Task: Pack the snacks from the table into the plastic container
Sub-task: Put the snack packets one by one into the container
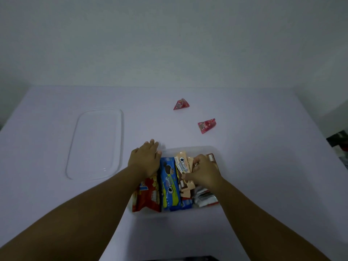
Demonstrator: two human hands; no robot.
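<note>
Plastic container (214, 150) sits at near tabletop (56, 147) edge, crowded with snack packs. Left hand (146, 160) rests flat on its far-left corner, fingers relaxed; right hand (204, 171) fingers pinch a beige wafer pack (188, 186) inside. Clear lid (95, 144) lies left; two red triangular snacks (181, 104) (207, 125) lie beyond on open surface.

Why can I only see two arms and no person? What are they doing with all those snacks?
The camera sits on the person's head and looks down, so you see only their arms. They are packing snacks into a clear plastic container on a pale table. The left hand rests flat at the container's left far corner. The right hand has its grip on a beige and brown snack packet inside. A blue cookie packet and a red bag are already in. Two small red triangle snacks, one far and one nearer, still wait on the table. The clear lid lies to the left.
</note>
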